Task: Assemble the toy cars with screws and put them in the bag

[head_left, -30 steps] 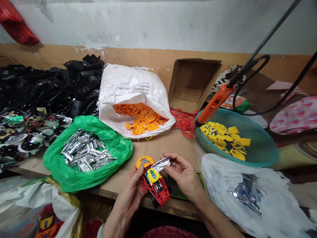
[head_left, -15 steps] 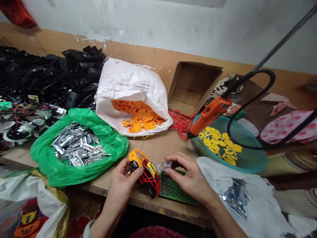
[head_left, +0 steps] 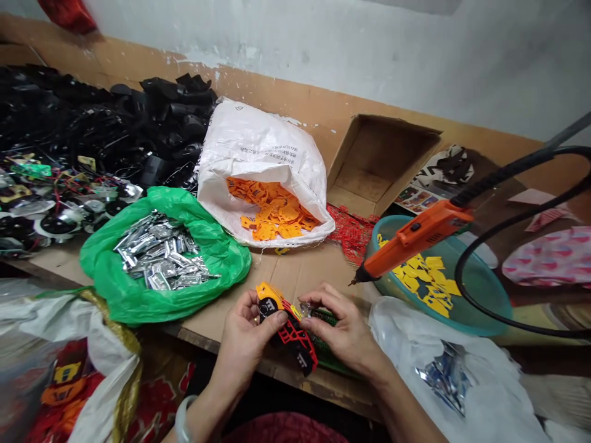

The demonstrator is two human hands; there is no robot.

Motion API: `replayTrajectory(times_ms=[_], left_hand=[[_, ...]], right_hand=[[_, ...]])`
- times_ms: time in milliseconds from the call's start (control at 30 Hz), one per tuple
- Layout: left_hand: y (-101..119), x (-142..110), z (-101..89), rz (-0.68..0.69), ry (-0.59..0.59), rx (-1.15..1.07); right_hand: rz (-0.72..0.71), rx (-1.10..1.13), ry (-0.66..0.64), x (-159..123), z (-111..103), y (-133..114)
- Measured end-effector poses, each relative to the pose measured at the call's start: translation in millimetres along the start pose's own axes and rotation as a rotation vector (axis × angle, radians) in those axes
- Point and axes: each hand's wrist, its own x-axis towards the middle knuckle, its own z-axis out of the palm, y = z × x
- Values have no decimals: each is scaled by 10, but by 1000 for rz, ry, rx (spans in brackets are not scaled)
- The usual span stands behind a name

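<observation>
Shift: the left hand (head_left: 244, 341) and right hand (head_left: 346, 326) have drawn closer together, and the red lattice toy body (head_left: 295, 335) with its orange-yellow nose piece (head_left: 268, 296) now sits tilted between them. The green perforated board (head_left: 325, 319) has mostly passed out of sight under the right hand.
Left fingers: wrapped around the nose end, with the thumb across the red frame, clamping the toy body.
Right fingers: curled together at the middle of the toy body, apparently pinching a small foil piece (head_left: 305, 309) against it, though the overlap hides the contact.
Toy body: held by both hands just above the wooden counter edge (head_left: 207, 344), in front of a cardboard sheet (head_left: 281, 277).
Left of the hands: a green plastic bag (head_left: 231, 264) holds silver foil pieces (head_left: 161, 252), beside a pile of black plastic parts (head_left: 138, 117).
Ahead: a white woven sack (head_left: 258, 141) spills orange cutouts (head_left: 272, 212), next to an open cardboard box (head_left: 383, 160).
Right of the hands: an orange corded tool (head_left: 415, 240), perhaps a soldering pen, hangs over a teal basin (head_left: 480, 295) of yellow cutouts (head_left: 427, 283).
</observation>
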Motion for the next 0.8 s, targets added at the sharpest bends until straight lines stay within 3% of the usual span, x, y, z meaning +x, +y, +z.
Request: replayTrajectory(times_ms=[167, 233, 433, 600, 700, 800], left_hand=[[-27, -14, -51, -50, -38, -100], [-23, -20, -65, -69, -37, -142], [35, -36, -81, -138, -9, -129], [13, -20, -60, -86, 6, -117], [1, -18, -51, -45, 1, -113], [16, -27, -43, -15, -3, -70]], right_hand=[[82, 132, 0, -2, 54, 13], [89, 83, 24, -6, 55, -4], [-63, -126, 82, -63, 89, -121], [-73, -114, 8, -120, 184, -128], [-18, -52, 83, -129, 191, -78], [172, 142, 181, -124, 195, -60]])
